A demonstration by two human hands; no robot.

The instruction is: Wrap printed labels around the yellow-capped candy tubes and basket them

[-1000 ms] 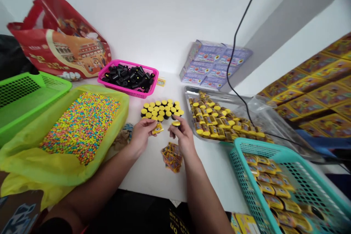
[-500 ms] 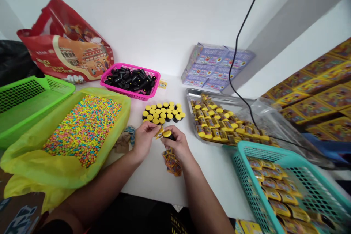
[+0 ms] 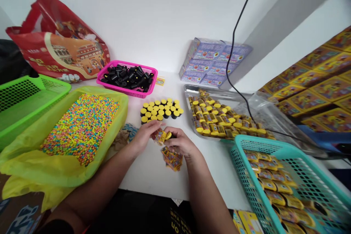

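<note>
My left hand [image 3: 144, 134] and my right hand [image 3: 179, 142] meet over the white table, both closed on one small black tube with a yellow cap [image 3: 162, 136]. A yellow printed label is partly around the tube. Just below the hands lies a small pile of the same yellow labels [image 3: 172, 158]. Behind the hands stands a cluster of upright black tubes with yellow caps [image 3: 160, 109].
A yellow-lined bin of coloured candy beads [image 3: 82, 126] sits left, beside a green basket [image 3: 24, 98]. A pink basket of black tubes [image 3: 127, 76] is at the back. A metal tray of labelled tubes [image 3: 219, 117] and a teal basket [image 3: 282, 186] lie right. A black cable [image 3: 238, 47] hangs down.
My right hand took a capped tube from the cluster and brought it to the label in my left hand. Both hands moved together and slightly toward me.
</note>
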